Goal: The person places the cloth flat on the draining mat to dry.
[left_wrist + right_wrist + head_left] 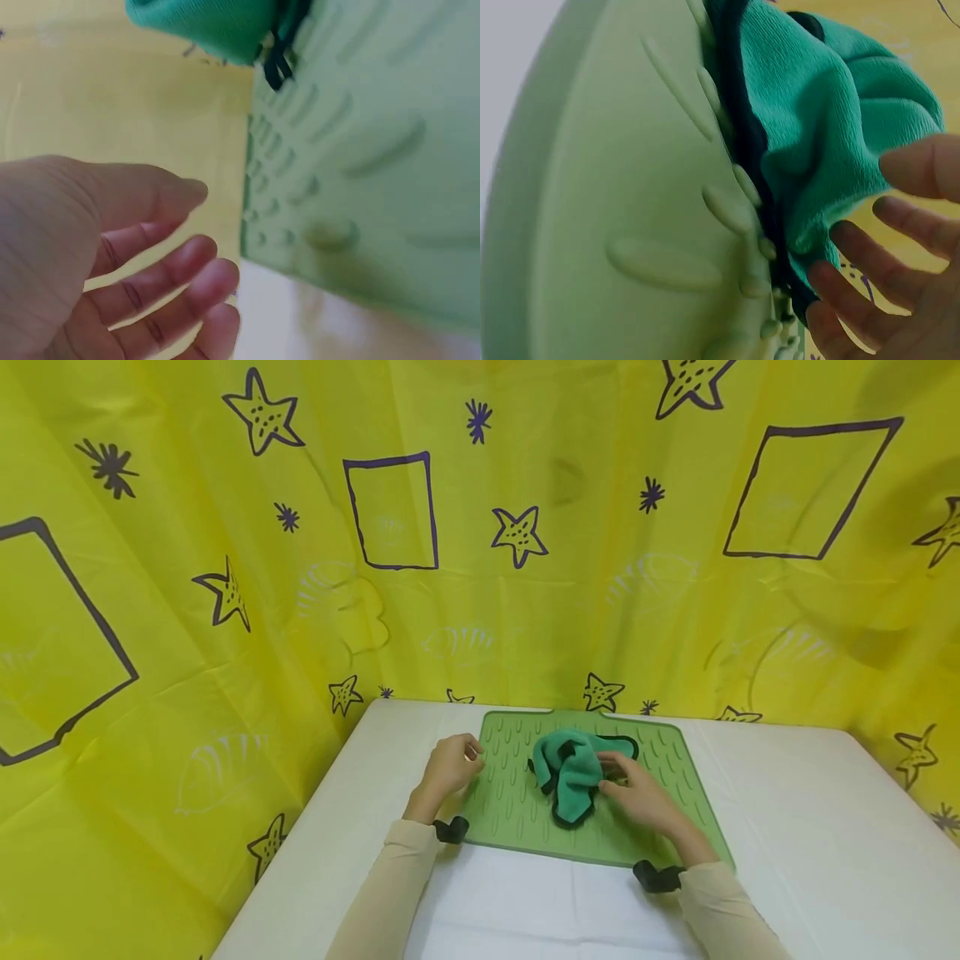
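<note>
Both of my hands sit low over the green mat (660, 760): my right hand (637, 793) has its fingers (870, 247) loosely spread against the near edge of the crumpled teal cloth (573, 772), touching it without a clear pinch, while my left hand (450, 766) hovers relaxed and holding nothing at the mat's left edge. That cloth lies bunched mid-mat on the white surface (787, 827). With so light a contact, I judge the fabric could slide or bunch further, and the mat could shift.
</note>
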`<control>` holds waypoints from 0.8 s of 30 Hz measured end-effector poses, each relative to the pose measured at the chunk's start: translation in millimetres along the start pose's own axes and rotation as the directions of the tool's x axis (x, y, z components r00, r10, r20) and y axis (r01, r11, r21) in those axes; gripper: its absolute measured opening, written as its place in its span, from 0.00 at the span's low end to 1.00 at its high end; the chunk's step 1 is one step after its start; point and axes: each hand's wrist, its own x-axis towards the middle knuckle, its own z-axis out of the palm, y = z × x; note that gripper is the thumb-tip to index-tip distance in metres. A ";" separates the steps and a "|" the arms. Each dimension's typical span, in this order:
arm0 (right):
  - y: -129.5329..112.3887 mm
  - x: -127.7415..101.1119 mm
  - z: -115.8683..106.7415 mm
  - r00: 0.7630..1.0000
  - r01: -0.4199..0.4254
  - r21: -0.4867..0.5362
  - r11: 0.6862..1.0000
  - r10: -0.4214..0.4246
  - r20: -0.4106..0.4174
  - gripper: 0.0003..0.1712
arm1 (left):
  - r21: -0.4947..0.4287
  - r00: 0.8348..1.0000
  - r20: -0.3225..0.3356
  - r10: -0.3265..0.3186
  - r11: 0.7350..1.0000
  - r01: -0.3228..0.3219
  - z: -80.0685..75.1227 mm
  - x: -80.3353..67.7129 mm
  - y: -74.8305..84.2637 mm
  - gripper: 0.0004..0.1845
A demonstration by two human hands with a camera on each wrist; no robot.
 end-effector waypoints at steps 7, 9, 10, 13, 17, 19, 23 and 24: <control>6.6 -1.5 -12.8 0.993 -0.089 0.011 0.996 0.090 -0.072 0.26 | -0.011 0.986 0.051 0.157 0.988 -0.157 1.9 -2.7 26.1 0.04; 8.1 -1.8 -16.1 0.989 -0.131 0.001 0.991 0.131 -0.073 0.27 | -0.010 0.979 0.087 0.182 0.983 -0.182 4.7 -4.7 33.2 0.05; 8.8 -2.3 -17.6 0.986 -0.152 -0.008 0.988 0.151 -0.069 0.28 | -0.007 0.975 0.109 0.193 0.981 -0.193 6.5 -5.7 37.1 0.06; 10.4 -2.9 -21.4 0.982 -0.184 -0.024 0.983 0.183 -0.046 0.30 | 0.002 0.959 0.184 0.215 0.976 -0.220 13.9 -9.8 47.3 0.09; 11.5 -3.5 -22.7 0.981 -0.194 -0.037 0.980 0.194 -0.011 0.34 | 0.037 0.935 0.264 0.237 0.966 -0.255 27.1 -17.2 59.0 0.15; 12.0 -3.1 -22.5 0.983 -0.183 -0.042 0.982 0.183 0.002 0.35 | 0.077 0.928 0.287 0.236 0.960 -0.268 34.1 -21.8 64.3 0.21; 12.2 -2.3 -21.8 0.984 -0.174 -0.056 0.983 0.175 0.027 0.37 | 0.164 0.936 0.291 0.199 0.953 -0.253 47.6 -31.8 74.0 0.32; 12.1 -2.3 -21.8 0.984 -0.174 -0.058 0.983 0.176 0.031 0.38 | 0.182 0.940 0.283 0.188 0.952 -0.246 51.2 -33.9 75.9 0.33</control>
